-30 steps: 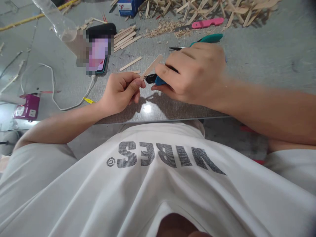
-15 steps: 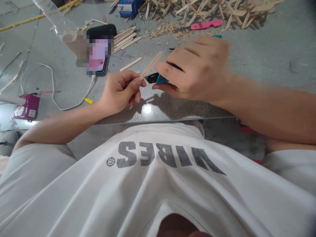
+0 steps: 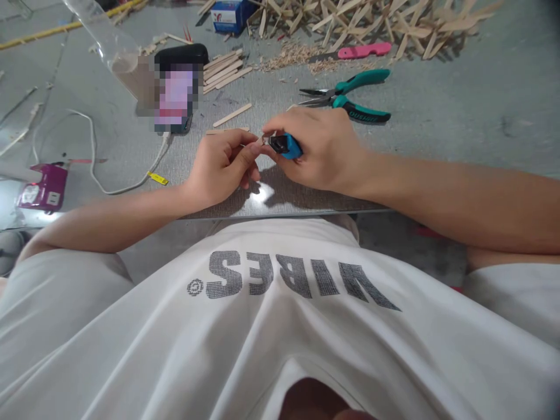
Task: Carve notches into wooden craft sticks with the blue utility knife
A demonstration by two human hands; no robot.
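Near the table's front edge, my left hand (image 3: pixel 225 166) is closed, pinching a wooden craft stick (image 3: pixel 261 141) between thumb and fingers. Most of that stick is hidden behind my other hand. My right hand (image 3: pixel 321 146) is wrapped around a blue and black utility knife (image 3: pixel 286 144), its front end at the stick beside my left fingertips. How far the blade touches the wood I cannot tell. Just beyond my right hand lie teal-handled needle-nose pliers (image 3: pixel 361 81), jaws apart. Two loose craft sticks (image 3: pixel 233 115) rest past my left hand.
A pile of craft sticks (image 3: pixel 225 71) lies by a phone (image 3: pixel 177 96) on a white cable (image 3: pixel 94 169). Farther back are wood shavings (image 3: pixel 289 53), a pink-handled knife (image 3: pixel 365 51), a blue box (image 3: pixel 230 16) and assembled stick shapes (image 3: pixel 371 20). A purple object (image 3: pixel 44 188) stands left.
My right hand with the utility knife has moved left and toward me, closing in on my left fingers. The pliers, mostly covered before, now show. My left hand has shifted slightly right.
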